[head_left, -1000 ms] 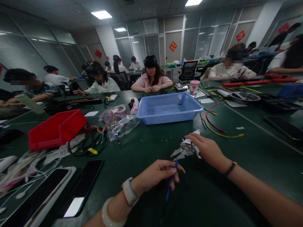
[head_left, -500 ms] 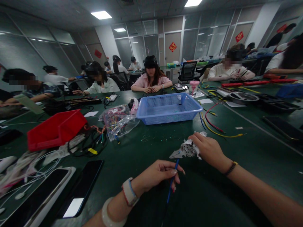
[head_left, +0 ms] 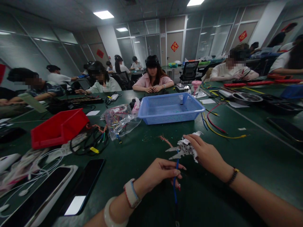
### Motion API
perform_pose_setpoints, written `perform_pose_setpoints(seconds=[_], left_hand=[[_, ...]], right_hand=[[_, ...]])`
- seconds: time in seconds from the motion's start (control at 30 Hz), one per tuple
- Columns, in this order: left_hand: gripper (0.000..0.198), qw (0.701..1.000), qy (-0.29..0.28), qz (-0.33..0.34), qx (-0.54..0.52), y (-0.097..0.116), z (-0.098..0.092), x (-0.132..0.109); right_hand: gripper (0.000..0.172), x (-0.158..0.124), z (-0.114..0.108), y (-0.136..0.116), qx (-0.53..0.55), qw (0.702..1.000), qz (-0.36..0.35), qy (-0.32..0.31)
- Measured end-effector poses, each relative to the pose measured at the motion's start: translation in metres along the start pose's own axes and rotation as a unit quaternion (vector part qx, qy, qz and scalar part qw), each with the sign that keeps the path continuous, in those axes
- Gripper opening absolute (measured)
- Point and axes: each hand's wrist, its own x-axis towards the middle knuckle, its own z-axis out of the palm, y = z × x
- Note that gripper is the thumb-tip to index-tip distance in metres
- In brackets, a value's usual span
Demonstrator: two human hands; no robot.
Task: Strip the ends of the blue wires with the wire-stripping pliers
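My left hand (head_left: 167, 171) pinches a blue wire (head_left: 175, 189) between thumb and fingers. The wire hangs down towards the lower edge, where a small metal ring shows at its end. My right hand (head_left: 203, 151) is wrapped round a wire stripper (head_left: 184, 149), its handles partly covered in white wrapping. The stripper's jaws are apart and point left, with the top of the blue wire at them. Just beyond the jaws shows a frayed copper strand (head_left: 165, 141); whether it joins the blue wire is hidden by the jaws.
A blue plastic basket (head_left: 170, 118) stands ahead, with a clear bag of wires (head_left: 120, 121) at its left. Further left are a red bin (head_left: 59, 127), cables and phones (head_left: 85, 186). Loose coloured wires (head_left: 215, 126) lie to the right. Several people sit around the tables.
The stripper's jaws have opened wider, and my right hand has shifted slightly left. The copper strand now shows beyond the jaws. My left hand keeps its pinch on the blue wire.
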Motion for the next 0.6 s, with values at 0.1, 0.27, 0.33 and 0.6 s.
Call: perform_pose_setpoints(seconds=[0.1,0.27,0.33,0.6], left_hand=[[0.038,1.0,0.016,0.003,-0.009,0.0,0.003,0.0],[0.036,1.0,0.019,0.009,-0.021,-0.003,0.003,0.001],[0.036,1.0,0.014,0.01,-0.024,-0.004,0.002,0.001],[0.029,1.0,-0.014,-0.004,-0.024,-0.002,0.001,0.0]], right_hand=[[0.072,-0.001,-0.001,-0.004,0.003,1.0,0.0,0.011],[0.054,-0.001,-0.003,-0.009,-0.024,0.999,0.011,0.032],[0.049,0.0,-0.004,-0.009,-0.044,0.998,0.011,0.04],[0.032,0.002,-0.012,-0.003,-0.078,0.996,0.011,0.047]])
